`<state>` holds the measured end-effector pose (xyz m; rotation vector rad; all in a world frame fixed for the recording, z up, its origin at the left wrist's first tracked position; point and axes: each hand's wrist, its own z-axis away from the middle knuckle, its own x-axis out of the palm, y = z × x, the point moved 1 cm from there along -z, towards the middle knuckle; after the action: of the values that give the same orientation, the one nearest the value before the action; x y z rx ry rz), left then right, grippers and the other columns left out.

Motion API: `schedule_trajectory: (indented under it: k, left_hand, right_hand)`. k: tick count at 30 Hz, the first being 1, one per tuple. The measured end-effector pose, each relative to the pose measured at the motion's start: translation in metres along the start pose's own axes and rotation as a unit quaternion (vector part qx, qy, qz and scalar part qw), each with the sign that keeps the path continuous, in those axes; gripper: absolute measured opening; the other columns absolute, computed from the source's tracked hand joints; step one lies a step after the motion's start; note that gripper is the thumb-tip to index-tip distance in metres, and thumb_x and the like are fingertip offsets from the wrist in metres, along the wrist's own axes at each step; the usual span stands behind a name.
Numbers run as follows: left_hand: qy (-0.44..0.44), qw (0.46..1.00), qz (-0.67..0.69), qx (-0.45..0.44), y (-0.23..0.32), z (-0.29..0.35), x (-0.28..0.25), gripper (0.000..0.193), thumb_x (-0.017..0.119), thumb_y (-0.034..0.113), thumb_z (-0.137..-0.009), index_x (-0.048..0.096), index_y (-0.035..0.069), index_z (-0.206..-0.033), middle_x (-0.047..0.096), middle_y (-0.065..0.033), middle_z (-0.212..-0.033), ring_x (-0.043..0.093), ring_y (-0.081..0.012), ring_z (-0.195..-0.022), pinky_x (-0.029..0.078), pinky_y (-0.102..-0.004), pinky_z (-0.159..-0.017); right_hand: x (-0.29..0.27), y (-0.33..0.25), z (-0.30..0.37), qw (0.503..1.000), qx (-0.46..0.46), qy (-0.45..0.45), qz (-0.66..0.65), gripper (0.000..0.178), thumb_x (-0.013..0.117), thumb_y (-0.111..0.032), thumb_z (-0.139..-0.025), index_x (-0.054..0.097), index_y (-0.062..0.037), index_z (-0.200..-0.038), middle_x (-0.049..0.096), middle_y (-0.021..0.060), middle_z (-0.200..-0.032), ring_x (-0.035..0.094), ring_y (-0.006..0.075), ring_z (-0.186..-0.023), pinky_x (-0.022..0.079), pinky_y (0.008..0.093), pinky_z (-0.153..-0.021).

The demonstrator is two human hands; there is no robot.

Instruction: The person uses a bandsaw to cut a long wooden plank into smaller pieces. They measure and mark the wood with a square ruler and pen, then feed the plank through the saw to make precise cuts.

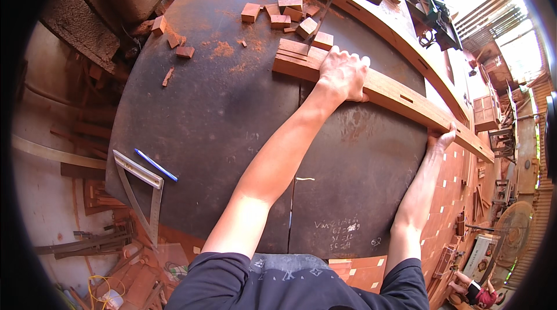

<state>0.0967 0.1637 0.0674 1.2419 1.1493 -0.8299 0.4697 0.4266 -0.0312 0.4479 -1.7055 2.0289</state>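
Over on the dark table [203,113], the left hand [345,75] is clutching a long wooden beam [386,91] near the thin blade [328,8], while the right hand [442,139] is clasping it beyond the table's edge.

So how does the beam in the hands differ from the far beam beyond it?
Contact: the held beam has the left hand and right hand on it; no hand touches the far beam.
Ends: the held beam's left end shows; the far beam runs out past the picture's top edge.
Both are long, reddish-brown and slotted.
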Motion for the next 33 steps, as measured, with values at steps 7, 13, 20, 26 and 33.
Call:
schedule_trajectory:
  k: [7,13,20,26,33]
  left_hand:
    - [0.000,1.000,0.002,0.000,-0.002,-0.002,0.002,0.076,0.088,0.060,-0.076,0.064,0.012,-0.129,0.073,-0.0116,-0.124,0.068,-0.0295,-0.122,0.045,-0.0463,-0.113]
    - [0.003,1.000,0.001,-0.002,-0.002,-0.002,0.001,0.075,0.088,0.060,-0.076,0.064,0.012,-0.129,0.073,-0.0120,-0.123,0.069,-0.0293,-0.121,0.046,-0.0458,-0.111]
    - [0.000,1.000,0.000,-0.005,-0.004,-0.004,0.002,0.076,0.088,0.060,-0.076,0.064,0.011,-0.129,0.073,-0.0121,-0.123,0.069,-0.0288,-0.121,0.046,-0.0452,-0.110]
    - [0.008,1.000,-0.012,-0.009,0.011,-0.003,0.007,0.074,0.087,0.058,-0.077,0.063,0.012,-0.130,0.073,-0.0115,-0.123,0.069,-0.0278,-0.120,0.046,-0.0428,-0.107]
    - [-0.002,1.000,-0.011,-0.013,0.024,-0.016,0.010,0.076,0.086,0.059,-0.078,0.062,0.011,-0.131,0.073,-0.0113,-0.123,0.069,-0.0279,-0.121,0.045,-0.0435,-0.106]
  right_hand:
    - [0.001,0.002,0.000,1.000,0.000,0.007,0.006,0.056,0.058,-0.044,-0.097,0.055,-0.0103,-0.143,0.066,0.0125,-0.136,0.065,0.0308,-0.123,0.057,0.0540,-0.096]
    - [0.001,0.001,-0.001,1.000,-0.006,0.010,0.018,0.059,0.058,-0.044,-0.097,0.054,-0.0094,-0.145,0.064,0.0136,-0.138,0.063,0.0317,-0.125,0.057,0.0551,-0.098]
    - [0.012,0.003,0.010,1.000,-0.003,-0.005,-0.004,0.059,0.056,-0.042,-0.099,0.052,-0.0078,-0.146,0.062,0.0143,-0.140,0.062,0.0326,-0.127,0.056,0.0545,-0.100]
    - [0.014,-0.001,0.010,0.999,-0.026,0.039,0.005,0.060,0.055,-0.041,-0.100,0.051,-0.0040,-0.146,0.061,0.0168,-0.140,0.062,0.0333,-0.127,0.056,0.0537,-0.102]
    - [-0.012,-0.009,-0.013,0.998,-0.044,-0.041,-0.021,0.056,0.056,-0.031,-0.098,0.049,0.0003,-0.144,0.060,0.0213,-0.137,0.062,0.0368,-0.127,0.056,0.0559,-0.104]
